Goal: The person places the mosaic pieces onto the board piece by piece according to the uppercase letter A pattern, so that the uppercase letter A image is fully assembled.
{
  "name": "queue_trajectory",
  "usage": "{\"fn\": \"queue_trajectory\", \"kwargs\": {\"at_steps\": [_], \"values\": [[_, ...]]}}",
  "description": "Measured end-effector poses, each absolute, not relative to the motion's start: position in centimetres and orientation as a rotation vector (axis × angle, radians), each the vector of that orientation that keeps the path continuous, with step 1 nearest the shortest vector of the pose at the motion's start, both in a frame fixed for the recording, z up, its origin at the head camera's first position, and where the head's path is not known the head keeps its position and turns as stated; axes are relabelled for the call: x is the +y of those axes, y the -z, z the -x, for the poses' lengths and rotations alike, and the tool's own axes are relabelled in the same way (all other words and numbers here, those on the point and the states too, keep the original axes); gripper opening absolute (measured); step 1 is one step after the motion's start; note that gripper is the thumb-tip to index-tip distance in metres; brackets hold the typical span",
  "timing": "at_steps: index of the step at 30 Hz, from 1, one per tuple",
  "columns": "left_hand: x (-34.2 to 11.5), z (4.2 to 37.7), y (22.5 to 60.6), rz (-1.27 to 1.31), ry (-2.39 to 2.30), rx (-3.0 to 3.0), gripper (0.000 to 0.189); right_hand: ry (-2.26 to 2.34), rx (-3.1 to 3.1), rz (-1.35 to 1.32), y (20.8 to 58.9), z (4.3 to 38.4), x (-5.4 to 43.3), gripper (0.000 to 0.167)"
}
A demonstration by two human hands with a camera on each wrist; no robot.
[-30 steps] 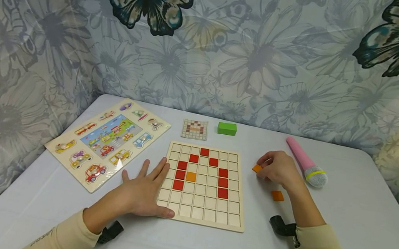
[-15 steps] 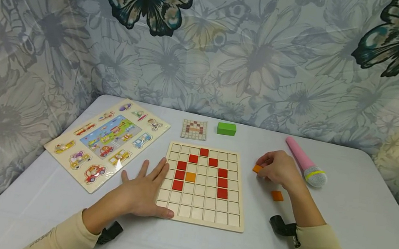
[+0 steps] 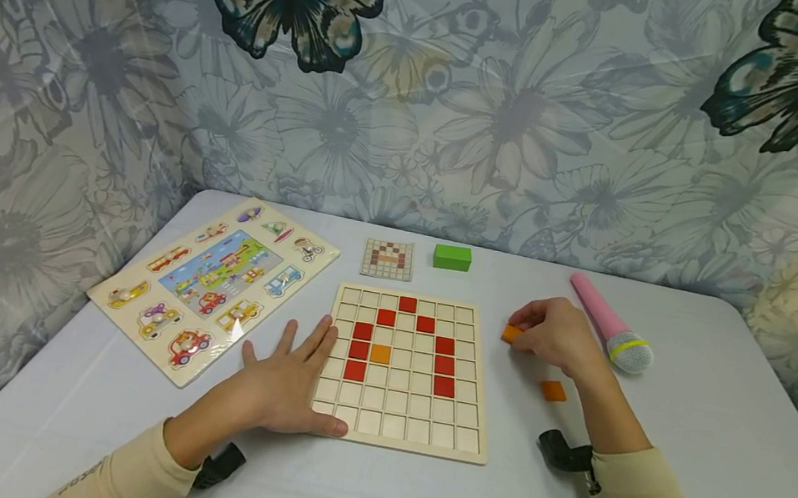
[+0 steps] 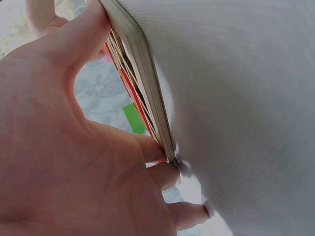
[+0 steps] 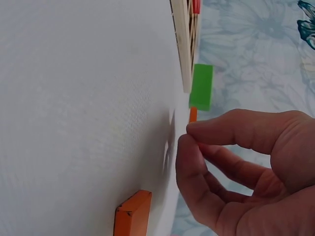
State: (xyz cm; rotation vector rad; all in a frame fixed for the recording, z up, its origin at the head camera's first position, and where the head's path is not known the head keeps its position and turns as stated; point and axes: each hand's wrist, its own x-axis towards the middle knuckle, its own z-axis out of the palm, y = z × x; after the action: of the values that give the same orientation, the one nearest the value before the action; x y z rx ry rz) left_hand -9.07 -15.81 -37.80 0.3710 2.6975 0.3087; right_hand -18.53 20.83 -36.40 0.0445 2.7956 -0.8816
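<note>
A wooden grid board [image 3: 413, 429] lies mid-table, with several red tiles [image 3: 444, 365] and one orange tile [image 3: 380, 354] in its squares. My left hand [image 3: 285, 390] rests spread along the board's left edge, thumb on the near corner; in the left wrist view the board's side [image 4: 147, 73] runs by the thumb and fingers. Right of the board, my right hand [image 3: 557, 337] pinches an orange tile [image 3: 511, 333] between thumb and fingertips, close over the table. That tile [image 5: 193, 114] is mostly hidden behind the fingertips in the right wrist view. Another orange tile [image 3: 553, 390] lies nearer me, below that hand.
A pattern card [image 3: 387, 259] and a green block [image 3: 452, 258] sit behind the board. To the left lies a vehicle picture puzzle [image 3: 212, 292]. A pink toy microphone [image 3: 609, 323] lies just beyond my right hand. Patterned cloth [image 3: 414, 133] backs the table.
My right hand has shifted very slightly away from me and left, with the orange tile in its fingers. The left hand stays on the board's edge.
</note>
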Motion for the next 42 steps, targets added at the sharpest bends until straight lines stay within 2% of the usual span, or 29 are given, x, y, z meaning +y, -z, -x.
{"fn": "queue_trajectory", "kwargs": {"at_steps": [42], "values": [[-15.9,9.0,37.9,-0.364,-0.327,2.697,0.132,0.962,2.774,0.119,36.1,17.3,17.2,0.024]]}}
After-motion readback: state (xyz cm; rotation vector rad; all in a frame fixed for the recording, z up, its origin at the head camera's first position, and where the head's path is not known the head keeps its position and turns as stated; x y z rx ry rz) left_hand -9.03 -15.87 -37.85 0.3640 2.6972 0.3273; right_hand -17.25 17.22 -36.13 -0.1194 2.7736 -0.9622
